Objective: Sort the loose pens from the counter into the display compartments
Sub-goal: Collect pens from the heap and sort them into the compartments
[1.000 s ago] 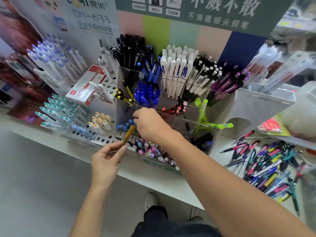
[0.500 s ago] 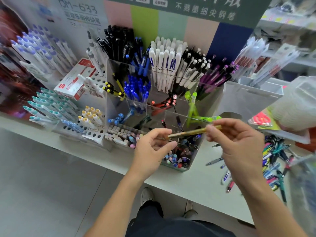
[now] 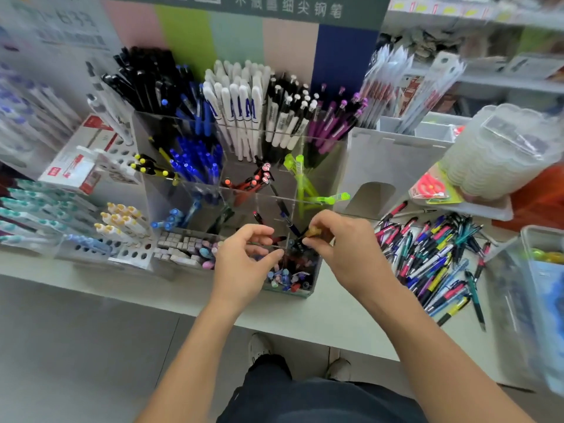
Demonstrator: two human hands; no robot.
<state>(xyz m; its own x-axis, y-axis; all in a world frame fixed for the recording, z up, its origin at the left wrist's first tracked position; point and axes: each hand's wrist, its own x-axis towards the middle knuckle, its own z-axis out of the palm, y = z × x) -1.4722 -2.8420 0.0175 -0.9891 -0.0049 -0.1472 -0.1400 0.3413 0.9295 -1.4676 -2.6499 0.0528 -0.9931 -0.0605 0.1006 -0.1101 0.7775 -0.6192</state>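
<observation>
At the front of the clear display organiser (image 3: 323, 166), both hands work above the lowest row of compartments. The right hand (image 3: 341, 242) has thumb and fingers curled in a pinch on the yellow pen (image 3: 314, 232), which points down toward the front right compartment (image 3: 293, 270); motion blur makes it uncertain whether the tip has entered the compartment yet. The left hand (image 3: 244, 257) is loosely curled just beside the divider between the front compartments. It appears to hold nothing, though a thin dark line near its fingertips may be a pen or only the acrylic edge.

Progress, judged from the present layout:

1. Done: the rear and middle compartments are stocked by type, with black pens, blue pens (image 3: 195, 160), white pens (image 3: 241, 108), purple pens and green pens (image 3: 305, 181) each in their own section.
2. In hand: the yellow pen is being placed and is not yet released.
3. Left: a large pile of loose pens (image 3: 433, 264) in mixed colours lies on the table (image 3: 305, 312), well apart to the right of the organiser.

The pile holds many pens, so the task is likely nearer its start than its end. Several front compartments hold few pens and have room for more.
</observation>
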